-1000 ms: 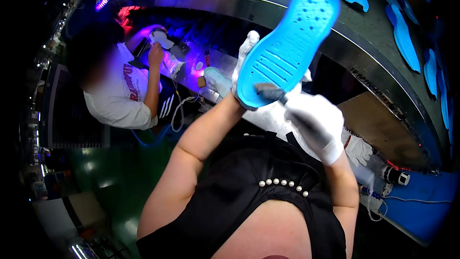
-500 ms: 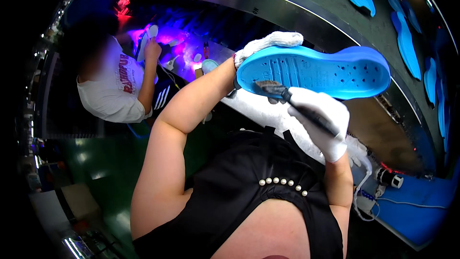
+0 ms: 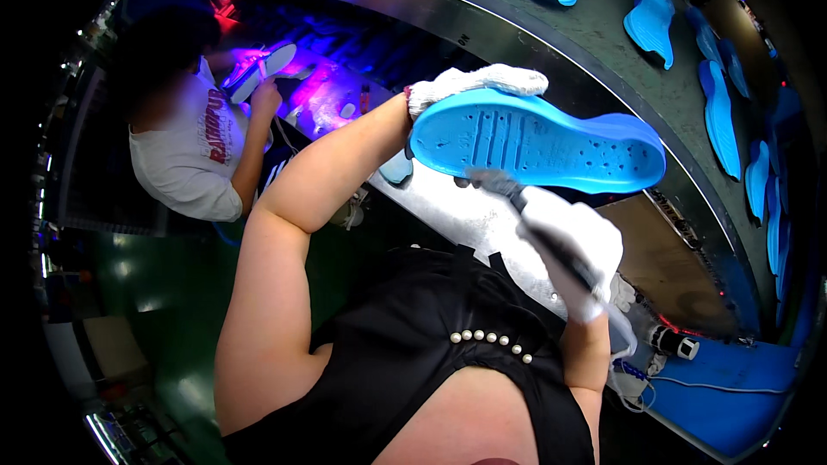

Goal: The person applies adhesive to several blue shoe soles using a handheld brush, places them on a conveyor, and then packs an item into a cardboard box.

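Head view: left hand [image 3: 478, 82], gloved, fingers curled gripping blue shoe sole [image 3: 538, 142], now turned flat from upright a second ago. Right hand [image 3: 573, 245] fingers pinching brush [image 3: 525, 220], bristles meeting sole underside; brushing underway.

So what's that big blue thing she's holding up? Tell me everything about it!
It is a bright blue shoe sole, smooth and foam-like, held level with its underside toward the camera. It has straight grooves near the rounded end and small holes along the rest. The left hand, in a white glove, grips its far edge. The gloved right hand holds a dark brush whose bristles touch its near edge.
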Available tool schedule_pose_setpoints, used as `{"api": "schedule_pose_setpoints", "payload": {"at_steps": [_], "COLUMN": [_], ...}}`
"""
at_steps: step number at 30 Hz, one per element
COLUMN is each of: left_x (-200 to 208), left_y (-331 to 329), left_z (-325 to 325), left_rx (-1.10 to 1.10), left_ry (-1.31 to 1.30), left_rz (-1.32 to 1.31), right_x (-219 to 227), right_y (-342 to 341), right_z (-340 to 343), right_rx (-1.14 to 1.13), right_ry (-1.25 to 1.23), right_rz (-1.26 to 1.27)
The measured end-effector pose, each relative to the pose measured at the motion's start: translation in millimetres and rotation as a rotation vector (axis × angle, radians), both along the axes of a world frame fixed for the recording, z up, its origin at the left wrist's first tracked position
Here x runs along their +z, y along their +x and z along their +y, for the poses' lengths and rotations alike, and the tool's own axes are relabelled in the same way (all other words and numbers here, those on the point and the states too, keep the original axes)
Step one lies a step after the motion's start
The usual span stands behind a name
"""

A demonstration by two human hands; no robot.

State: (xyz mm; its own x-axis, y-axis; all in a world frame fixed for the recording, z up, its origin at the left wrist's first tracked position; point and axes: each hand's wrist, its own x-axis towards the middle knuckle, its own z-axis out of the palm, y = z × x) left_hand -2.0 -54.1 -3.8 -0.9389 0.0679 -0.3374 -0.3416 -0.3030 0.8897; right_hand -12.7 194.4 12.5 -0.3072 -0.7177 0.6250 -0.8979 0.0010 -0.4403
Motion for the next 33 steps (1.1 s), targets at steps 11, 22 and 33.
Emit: {"api": "schedule_pose_setpoints", "payload": {"at_steps": [11, 22, 33], "left_x": [20.0, 34.9, 17.0], "left_y": [4.0, 7.9, -5.8], "left_z": [-15.2, -5.3, 4.5], "left_rx": [0.072, 0.176, -0.06], "left_ry": [-0.148, 0.044, 0.694], "left_rz": [-0.112, -0.019, 0.064], "right_x": [11.5, 7.8, -2.8], "right_y": [-3.8, -14.5, -12.5], "right_z": [9.9, 16.0, -30.5], "right_rx": [-0.006, -0.013, 0.181], "right_ry": [0.133, 0.135, -0.044], "right_rz": [0.177, 0.325, 0.042]}}
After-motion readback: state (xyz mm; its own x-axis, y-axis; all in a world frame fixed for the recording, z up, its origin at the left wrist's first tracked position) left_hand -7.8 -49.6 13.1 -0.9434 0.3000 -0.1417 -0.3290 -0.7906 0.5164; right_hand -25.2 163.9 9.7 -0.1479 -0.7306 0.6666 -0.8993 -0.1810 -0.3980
